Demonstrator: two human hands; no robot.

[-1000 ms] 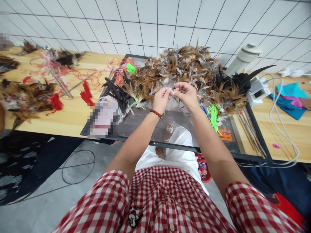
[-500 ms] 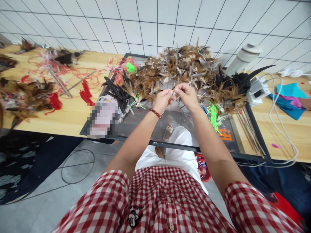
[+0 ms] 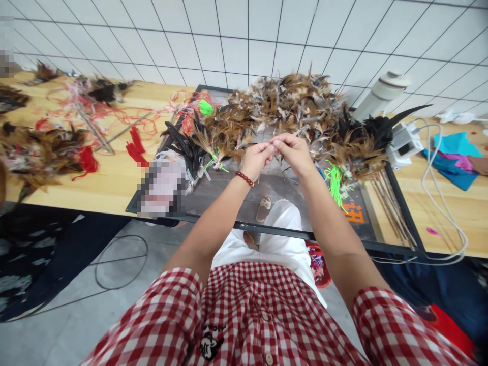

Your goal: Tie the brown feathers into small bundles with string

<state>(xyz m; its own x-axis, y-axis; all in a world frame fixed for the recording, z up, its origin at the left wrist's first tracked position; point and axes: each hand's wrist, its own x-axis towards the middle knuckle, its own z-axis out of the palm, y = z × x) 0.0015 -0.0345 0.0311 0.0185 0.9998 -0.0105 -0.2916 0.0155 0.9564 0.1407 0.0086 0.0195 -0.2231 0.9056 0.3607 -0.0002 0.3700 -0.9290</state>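
Observation:
My left hand [image 3: 256, 159], with a beaded bracelet [image 3: 244, 178] at the wrist, has its thumb and fingers pinched together. My right hand [image 3: 293, 151] pinches too, its fingertips meeting those of the left. Whatever sits between the fingertips is too small and hidden to name. Just beyond both hands rises a big heap of brown feathers [image 3: 293, 99]. Black feathers [image 3: 190, 145] lie to the left of the hands. A bunch of bright green cords [image 3: 334, 183] rests to the right, by more brown feathers.
A dark-framed board [image 3: 224, 195] lies under the hands on the wooden table [image 3: 110, 188]. Thin sticks [image 3: 392, 206], a white power adapter [image 3: 406, 145] with cable and a white bottle [image 3: 383, 94] stand right. Red tassels [image 3: 136, 147] lie left. Another person's hand [image 3: 479, 164] shows at far right.
My fingertips have drawn closer together, the right hand shifting slightly left and the left hand turning a little. Feathers and cords lie where they were.

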